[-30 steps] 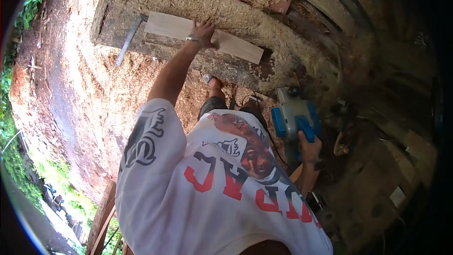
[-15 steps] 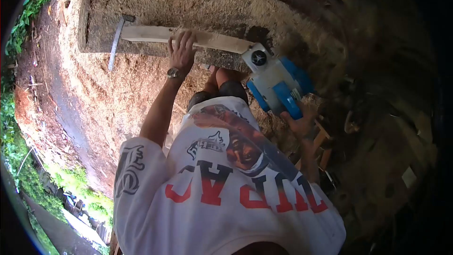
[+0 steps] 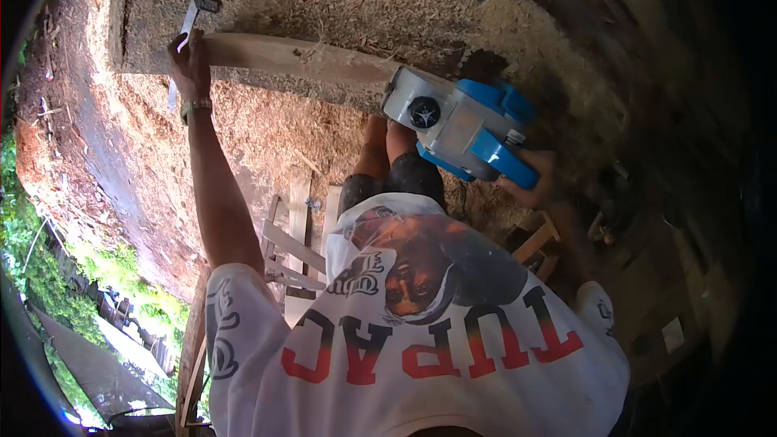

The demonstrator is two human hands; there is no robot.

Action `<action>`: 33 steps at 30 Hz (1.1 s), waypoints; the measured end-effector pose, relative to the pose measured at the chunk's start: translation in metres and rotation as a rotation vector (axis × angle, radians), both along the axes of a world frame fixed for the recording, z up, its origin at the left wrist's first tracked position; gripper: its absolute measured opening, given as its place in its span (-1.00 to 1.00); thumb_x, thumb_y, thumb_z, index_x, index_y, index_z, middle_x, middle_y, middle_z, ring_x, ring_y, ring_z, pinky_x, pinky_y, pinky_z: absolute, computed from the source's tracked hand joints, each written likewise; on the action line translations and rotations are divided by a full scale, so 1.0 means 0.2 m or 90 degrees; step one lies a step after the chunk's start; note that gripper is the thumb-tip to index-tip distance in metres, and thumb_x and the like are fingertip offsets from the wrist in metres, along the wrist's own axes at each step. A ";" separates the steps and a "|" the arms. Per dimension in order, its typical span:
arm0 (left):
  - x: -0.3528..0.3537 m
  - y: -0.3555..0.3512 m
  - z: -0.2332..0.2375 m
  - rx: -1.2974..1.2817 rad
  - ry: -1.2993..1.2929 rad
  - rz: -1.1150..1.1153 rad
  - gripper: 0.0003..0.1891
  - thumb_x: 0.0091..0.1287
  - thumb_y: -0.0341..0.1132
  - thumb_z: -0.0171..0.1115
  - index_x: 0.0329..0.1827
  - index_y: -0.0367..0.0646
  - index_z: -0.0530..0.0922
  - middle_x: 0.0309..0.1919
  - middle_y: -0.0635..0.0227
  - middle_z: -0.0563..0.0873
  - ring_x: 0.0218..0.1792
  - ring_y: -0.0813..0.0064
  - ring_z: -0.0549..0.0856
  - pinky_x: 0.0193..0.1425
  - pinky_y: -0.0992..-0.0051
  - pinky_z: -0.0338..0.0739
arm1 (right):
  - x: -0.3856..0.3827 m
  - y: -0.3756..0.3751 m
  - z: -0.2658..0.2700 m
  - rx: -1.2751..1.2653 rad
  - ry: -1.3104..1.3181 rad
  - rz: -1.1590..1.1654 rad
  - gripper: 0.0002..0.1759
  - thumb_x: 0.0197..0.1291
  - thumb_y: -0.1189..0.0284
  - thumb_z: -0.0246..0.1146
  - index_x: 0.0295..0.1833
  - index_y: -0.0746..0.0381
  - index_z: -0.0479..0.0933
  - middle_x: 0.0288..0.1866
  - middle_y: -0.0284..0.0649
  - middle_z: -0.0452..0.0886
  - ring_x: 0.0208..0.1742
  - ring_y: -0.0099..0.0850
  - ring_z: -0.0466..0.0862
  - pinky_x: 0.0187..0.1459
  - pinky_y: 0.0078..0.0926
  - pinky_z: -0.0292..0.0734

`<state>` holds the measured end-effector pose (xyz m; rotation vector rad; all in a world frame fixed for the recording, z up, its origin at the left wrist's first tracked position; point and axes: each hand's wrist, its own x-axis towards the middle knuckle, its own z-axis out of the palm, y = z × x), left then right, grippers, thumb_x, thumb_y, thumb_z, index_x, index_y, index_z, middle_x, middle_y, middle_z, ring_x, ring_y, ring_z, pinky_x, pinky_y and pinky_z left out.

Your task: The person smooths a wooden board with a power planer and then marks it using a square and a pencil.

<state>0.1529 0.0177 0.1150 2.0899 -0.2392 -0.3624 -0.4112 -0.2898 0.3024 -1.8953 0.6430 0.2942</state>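
The shavings-strewn bench [image 3: 332,94] bears the board [image 3: 303,61]; the planer [image 3: 453,125], clear of it a second ago, now overlaps its right end in view. The right hand [image 3: 534,182] curls round the planer's handle [image 3: 506,162]. The left hand [image 3: 191,69] has moved from the board's middle to its left end, at the metal square [image 3: 189,20]; finger grip unclear.

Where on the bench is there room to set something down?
Shavings aside, the widest free patch of bench lies beyond the board, right of the square. Only a narrow strip runs between board and near edge. Crowded: the board's left end, by the left hand and square, and its right end, which the planer in the right hand overlaps in view.
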 end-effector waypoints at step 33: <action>0.08 0.07 0.15 -0.160 0.424 -0.009 -0.17 0.70 0.25 -0.28 0.49 -0.44 0.48 0.46 -0.03 0.56 0.47 0.16 0.53 0.58 0.25 0.37 | 1.33 0.42 -0.10 0.023 -0.146 0.109 -0.49 0.07 0.19 0.61 -0.09 0.40 0.66 -0.36 -0.03 0.70 -0.41 -0.07 0.75 -0.34 -0.21 0.66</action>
